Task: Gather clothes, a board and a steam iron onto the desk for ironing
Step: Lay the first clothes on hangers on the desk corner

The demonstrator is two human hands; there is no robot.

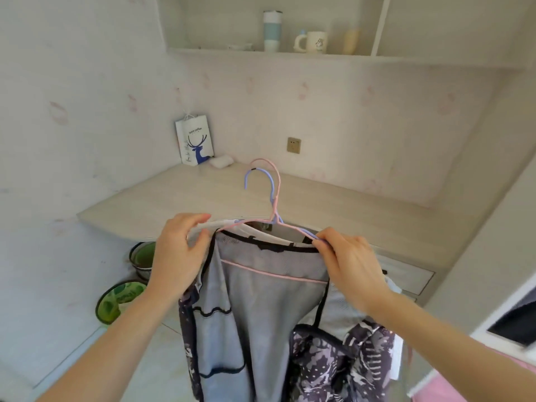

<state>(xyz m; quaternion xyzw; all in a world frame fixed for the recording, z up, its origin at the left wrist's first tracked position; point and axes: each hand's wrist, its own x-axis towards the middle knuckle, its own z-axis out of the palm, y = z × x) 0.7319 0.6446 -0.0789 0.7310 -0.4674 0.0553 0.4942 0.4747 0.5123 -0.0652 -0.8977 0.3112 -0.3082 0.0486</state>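
Grey clothes with black trim and a dark patterned garment (261, 309) hang from two wire hangers, one pink and one blue (271, 195), held up in front of the pale wooden desk (179, 198). My left hand (179, 253) grips the left shoulder of the hangers and the cloth there. My right hand (348, 262) pinches the right shoulder of the hangers. The hooks rise above the desk's front edge. No board or iron is in view.
A white paper bag with a blue deer (195, 142) and a small white pad (221, 161) stand in the desk's back left corner. A wall socket (293, 145) is behind. Shelf above holds a tumbler (272, 30) and mug (313, 42). Green bowls (121, 300) lie on the floor.
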